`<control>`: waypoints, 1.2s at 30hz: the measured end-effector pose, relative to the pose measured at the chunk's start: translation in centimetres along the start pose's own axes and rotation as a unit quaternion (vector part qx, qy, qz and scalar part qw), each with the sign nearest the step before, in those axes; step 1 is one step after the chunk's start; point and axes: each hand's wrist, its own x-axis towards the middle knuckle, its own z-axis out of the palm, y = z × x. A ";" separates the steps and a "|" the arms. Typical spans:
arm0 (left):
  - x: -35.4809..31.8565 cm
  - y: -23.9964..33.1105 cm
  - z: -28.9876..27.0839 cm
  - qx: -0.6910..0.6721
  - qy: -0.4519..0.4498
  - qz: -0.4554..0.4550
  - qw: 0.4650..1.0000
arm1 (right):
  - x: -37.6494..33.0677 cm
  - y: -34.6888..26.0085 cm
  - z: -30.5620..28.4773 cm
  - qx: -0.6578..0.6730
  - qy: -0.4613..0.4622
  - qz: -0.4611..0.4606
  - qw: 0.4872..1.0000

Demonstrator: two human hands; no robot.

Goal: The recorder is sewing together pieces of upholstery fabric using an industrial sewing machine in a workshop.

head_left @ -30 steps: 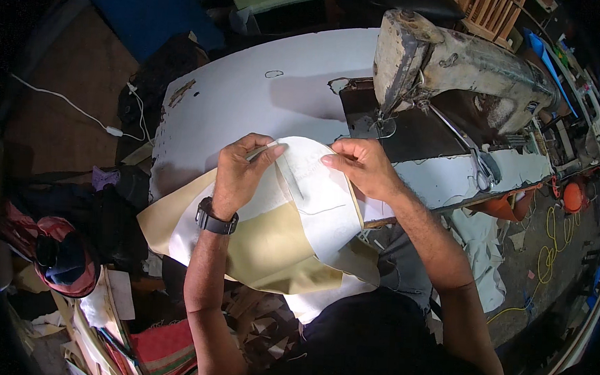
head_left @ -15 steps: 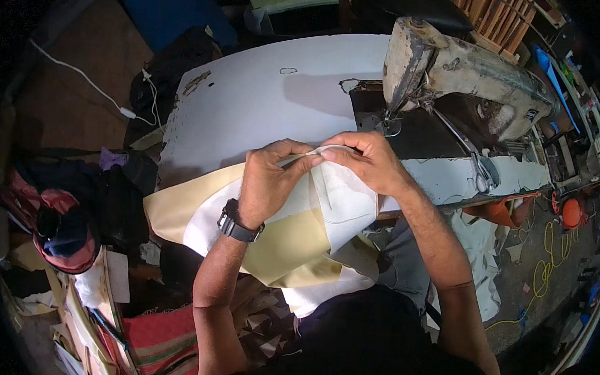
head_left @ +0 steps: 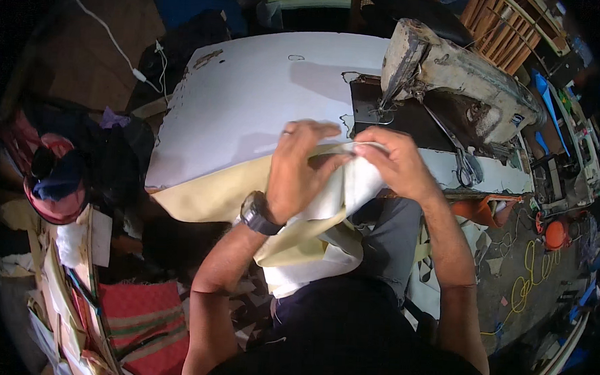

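Note:
A cream, leatherette-like fabric piece point(head_left: 225, 188) with a white backing drapes over the near edge of the sewing table point(head_left: 251, 83) and down onto my lap, its lower part folded. My right hand point(head_left: 403, 164) pinches the upper edge of the fabric between thumb and fingers. Beside it, my left hand point(head_left: 298, 167), with a dark watch on the wrist, has its fingers spread and slightly blurred over the fabric; the thumb points toward the pinched edge. Beyond the right hand stands a worn sewing machine point(head_left: 468, 77), its needle area just past my fingers.
Metal scissors point(head_left: 469, 170) lie on the table beside the machine. An orange piece point(head_left: 489, 209) hangs at the table's front edge. Yellow cord point(head_left: 527, 274) coils on the right floor. Red striped cloth point(head_left: 140, 315) and scraps lie at lower left. A white cable point(head_left: 111, 35) hangs at upper left.
My left hand has let go of the fabric edge, its fingers spreading. My right hand has shifted right, still pinching. The fabric's lower part has folded toward my lap.

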 end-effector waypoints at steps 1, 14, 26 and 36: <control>-0.5 0.9 0.0 0.147 0.085 0.148 0.974 | -0.8 -0.7 -0.8 -0.002 0.005 0.041 0.999; -10.8 2.0 2.7 0.010 0.014 -0.151 0.988 | -5.6 -8.4 -8.5 -0.314 0.129 -0.119 0.933; -13.4 1.3 1.5 -0.254 -0.165 -0.277 0.912 | -6.8 -13.9 -13.6 -0.388 0.093 -0.058 0.915; -25.6 -4.3 -7.7 0.017 -0.173 -0.302 0.937 | -6.1 -10.0 -25.8 -0.405 0.186 -0.060 0.893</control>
